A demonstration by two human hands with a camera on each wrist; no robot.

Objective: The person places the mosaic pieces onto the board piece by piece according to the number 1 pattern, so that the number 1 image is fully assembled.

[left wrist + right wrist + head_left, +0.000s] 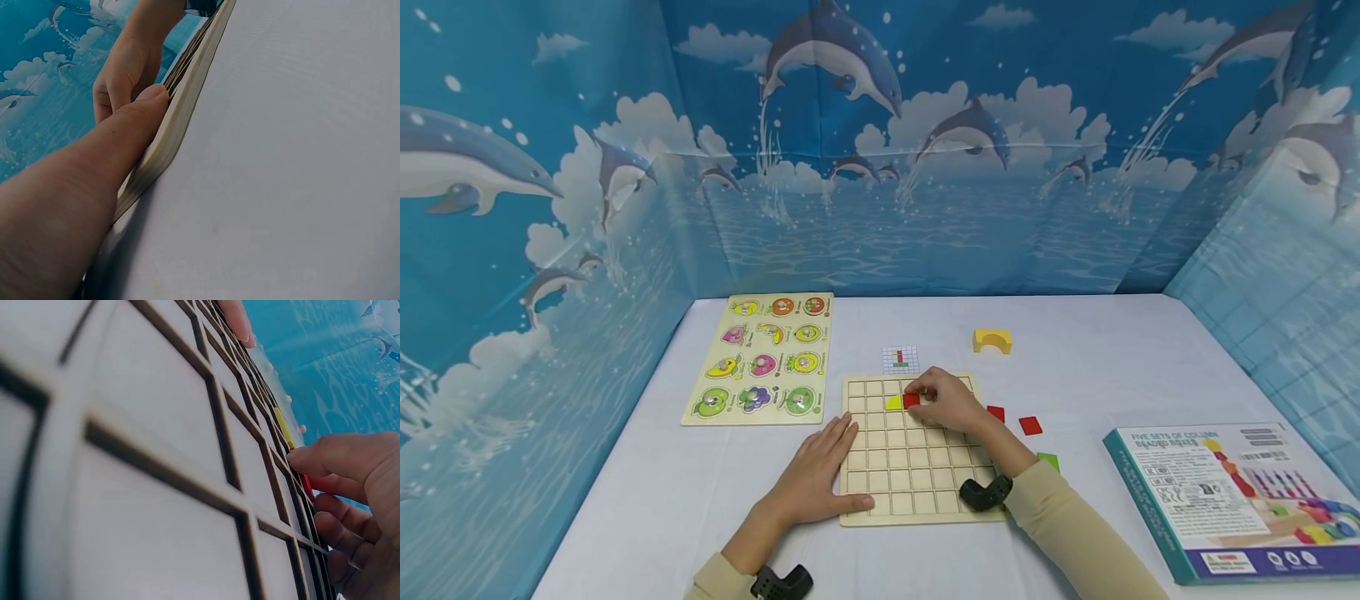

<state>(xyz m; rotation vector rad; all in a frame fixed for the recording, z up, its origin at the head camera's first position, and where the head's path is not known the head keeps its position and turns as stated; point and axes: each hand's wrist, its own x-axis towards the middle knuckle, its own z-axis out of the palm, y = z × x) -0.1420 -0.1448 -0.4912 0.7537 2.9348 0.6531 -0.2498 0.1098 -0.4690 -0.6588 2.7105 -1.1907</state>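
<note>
A pale wooden grid board point(898, 482) lies flat on the white table. My right hand point(953, 403) is over its upper part, thumb and fingertips pinching a red square tile point(911, 401). Directly left of that tile, a yellow square tile point(893, 402) sits in a grid cell. The right wrist view shows the thumb at the red tile's edge, low against the grid. My left hand point(814, 471) rests along the board's left side with fingers extended, its thumb point(147, 103) lying over the near edge.
Behind the board lies a small pattern card point(900, 359). Two red tiles point(1031, 426) and a green tile point(1048, 460) lie to the right, partly behind my arm. A yellow arch block point(992, 341), a fruit puzzle board point(757, 358) and a toy box point(1213, 492) surround the workspace.
</note>
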